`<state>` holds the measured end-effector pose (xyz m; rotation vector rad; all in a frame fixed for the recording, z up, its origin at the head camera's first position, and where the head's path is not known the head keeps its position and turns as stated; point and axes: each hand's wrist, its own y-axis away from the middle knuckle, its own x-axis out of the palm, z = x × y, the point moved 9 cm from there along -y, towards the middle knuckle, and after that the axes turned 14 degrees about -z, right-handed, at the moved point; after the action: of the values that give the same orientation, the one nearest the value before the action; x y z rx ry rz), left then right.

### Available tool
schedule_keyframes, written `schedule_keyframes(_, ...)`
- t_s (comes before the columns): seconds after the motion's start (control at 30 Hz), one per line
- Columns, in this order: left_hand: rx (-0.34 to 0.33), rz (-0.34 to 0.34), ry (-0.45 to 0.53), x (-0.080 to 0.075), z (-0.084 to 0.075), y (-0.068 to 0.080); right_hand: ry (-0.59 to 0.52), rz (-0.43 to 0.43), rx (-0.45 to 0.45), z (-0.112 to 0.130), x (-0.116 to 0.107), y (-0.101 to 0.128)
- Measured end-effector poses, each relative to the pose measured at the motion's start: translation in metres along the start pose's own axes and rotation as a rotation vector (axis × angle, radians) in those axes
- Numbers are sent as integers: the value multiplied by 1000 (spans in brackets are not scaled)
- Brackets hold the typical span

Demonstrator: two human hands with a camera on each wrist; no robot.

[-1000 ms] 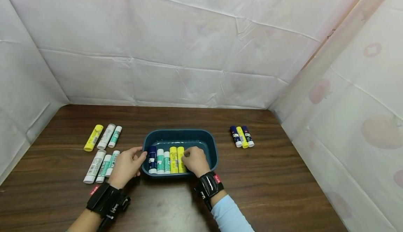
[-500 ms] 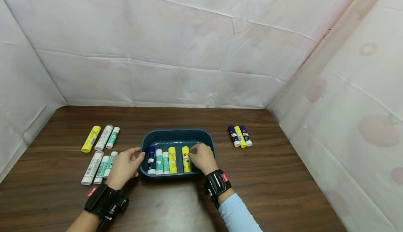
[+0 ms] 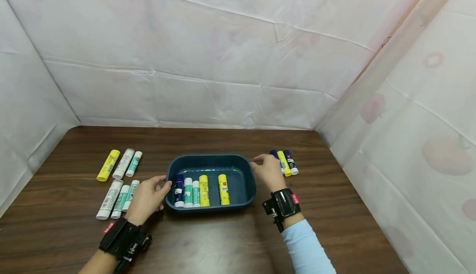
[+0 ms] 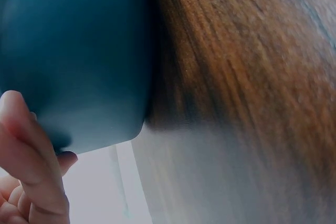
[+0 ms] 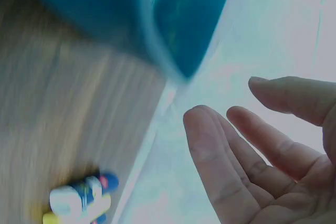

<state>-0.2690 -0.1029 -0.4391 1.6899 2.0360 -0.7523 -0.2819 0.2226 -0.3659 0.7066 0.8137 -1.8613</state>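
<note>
A dark teal tray [image 3: 238,185] stands on the table with several glue sticks lying in a row inside: a navy one [image 3: 179,190], two green-and-white ones, a yellow one [image 3: 204,190], and, after a gap, another yellow glue stick [image 3: 224,189]. My left hand [image 3: 146,197] touches the tray's left end; in the left wrist view its fingers [image 4: 29,153] lie at the outer corner. At the tray's right end is my right hand [image 3: 269,172], fingers loosely extended and holding nothing in the right wrist view. It partly covers a navy glue stick [image 3: 274,153] behind it.
On the left lie two groups of glue sticks, including a yellow one [image 3: 108,165] and a large white one [image 3: 109,199]. To the right, a yellow glue stick [image 3: 284,163] and a navy one [image 3: 291,162] lie side by side. White sheeting [image 3: 208,100] walls the table [image 3: 201,241].
The rightmost yellow glue stick in the tray was slid right, away from its neighbour, and let go. My right hand has moved right, out of the tray. The left hand stays in place.
</note>
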Motion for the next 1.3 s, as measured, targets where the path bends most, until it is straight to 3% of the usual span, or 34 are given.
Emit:
schedule_keyframes(0.2,-4,3,-2,0,-1,0,66,-83,7,-25,-25,-19)
schedule_keyframes(0.33,-13,2,-10,-1,-1,-1,86,-82,62,-42,-27,-27)
schedule_keyframes(0.93,-49,3,1,2,1,3,179,-173,61,-76,-19,-50)
schedule_keyframes(1.3,-38,-14,3,1,0,1,224,-145,123,-93,-2,-60)
